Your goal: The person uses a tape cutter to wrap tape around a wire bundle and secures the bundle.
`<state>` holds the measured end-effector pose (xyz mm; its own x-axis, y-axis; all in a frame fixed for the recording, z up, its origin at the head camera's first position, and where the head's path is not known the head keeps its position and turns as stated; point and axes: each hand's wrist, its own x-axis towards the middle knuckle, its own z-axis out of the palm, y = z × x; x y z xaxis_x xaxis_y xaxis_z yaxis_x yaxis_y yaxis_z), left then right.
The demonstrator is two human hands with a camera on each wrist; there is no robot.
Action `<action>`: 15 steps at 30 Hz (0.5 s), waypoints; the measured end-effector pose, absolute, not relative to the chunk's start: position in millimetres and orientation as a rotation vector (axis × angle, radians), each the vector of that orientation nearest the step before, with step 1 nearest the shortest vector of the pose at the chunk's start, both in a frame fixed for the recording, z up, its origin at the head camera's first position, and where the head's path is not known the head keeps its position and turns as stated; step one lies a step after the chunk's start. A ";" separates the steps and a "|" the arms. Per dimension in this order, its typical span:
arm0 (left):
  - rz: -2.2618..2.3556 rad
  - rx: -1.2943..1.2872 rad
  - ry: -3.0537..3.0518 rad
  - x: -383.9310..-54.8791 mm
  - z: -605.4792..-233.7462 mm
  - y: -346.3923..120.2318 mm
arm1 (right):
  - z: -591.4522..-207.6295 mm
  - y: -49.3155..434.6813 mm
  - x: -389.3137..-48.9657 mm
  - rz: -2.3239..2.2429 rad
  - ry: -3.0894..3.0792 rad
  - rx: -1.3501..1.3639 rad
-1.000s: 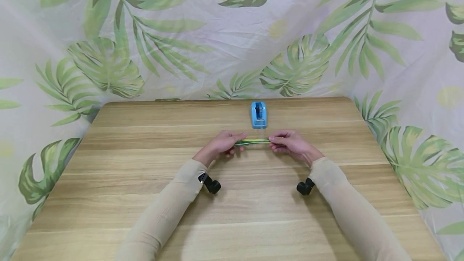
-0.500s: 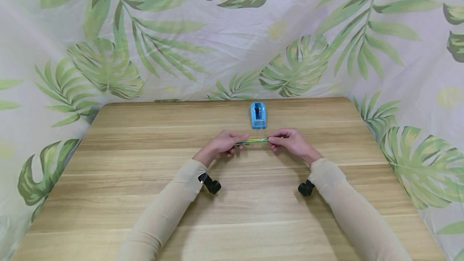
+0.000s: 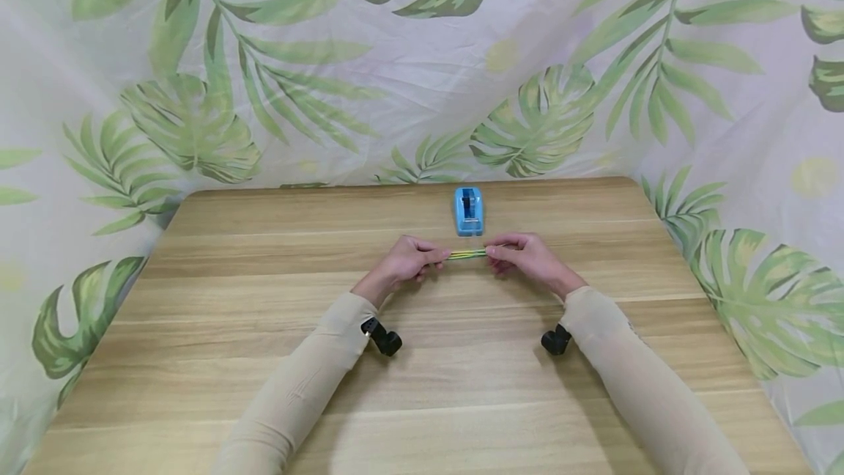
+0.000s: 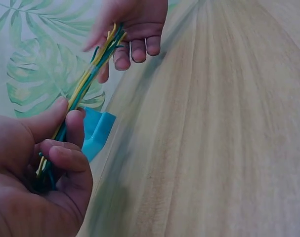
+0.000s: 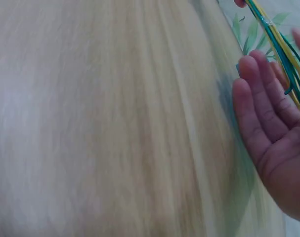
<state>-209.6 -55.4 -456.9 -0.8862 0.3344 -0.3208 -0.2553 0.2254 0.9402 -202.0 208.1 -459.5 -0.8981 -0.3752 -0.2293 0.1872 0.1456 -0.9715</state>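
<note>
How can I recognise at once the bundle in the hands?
On the wooden table, find the blue tape dispenser at the far side. Just in front, the bundle spans from left hand to right hand. Unlike the dispenser, it is thin yellow and green strands.

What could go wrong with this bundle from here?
The yellow-green bundle's ends fan out by the right grip, so strands might slip out of line.

What looks like clear tape on the bundle seems to run back to the blue dispenser; a tug might drag the dispenser or set the tape crooked.
</note>
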 end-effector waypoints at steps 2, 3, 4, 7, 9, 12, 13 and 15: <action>1.717 0.078 2.062 -209.4 -457.3 -54.8 | -458.2 207.9 -202.5 -1.804 1.944 -0.105; 1.723 0.081 2.071 -209.4 -457.6 -54.5 | -457.4 207.7 -202.8 -1.805 1.906 -0.055; 1.730 0.085 2.078 -209.4 -458.1 -54.1 | -456.8 207.6 -202.9 -1.804 1.870 -0.005; 1.739 0.093 2.098 -209.5 -459.5 -53.2 | -455.7 207.2 -203.8 -1.818 1.755 0.132; 1.742 0.103 2.108 -209.6 -460.7 -52.9 | -454.9 206.6 -204.5 -1.834 1.689 0.195; 1.737 0.138 2.132 -209.8 -462.2 -53.3 | -454.2 205.6 -205.7 -1.871 1.606 0.245; 1.737 0.153 2.141 -210.0 -462.6 -53.5 | -454.0 205.2 -206.0 -1.883 1.584 0.251; 1.727 0.182 2.160 -210.2 -463.0 -54.2 | -453.7 204.6 -206.6 -1.911 1.545 0.260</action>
<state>-210.2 -54.2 -463.0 -0.9239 0.3244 -0.2029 -0.1265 0.2414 0.9621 -206.6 204.6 -453.7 -0.7638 -0.3633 -0.5335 0.5977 -0.0859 -0.7971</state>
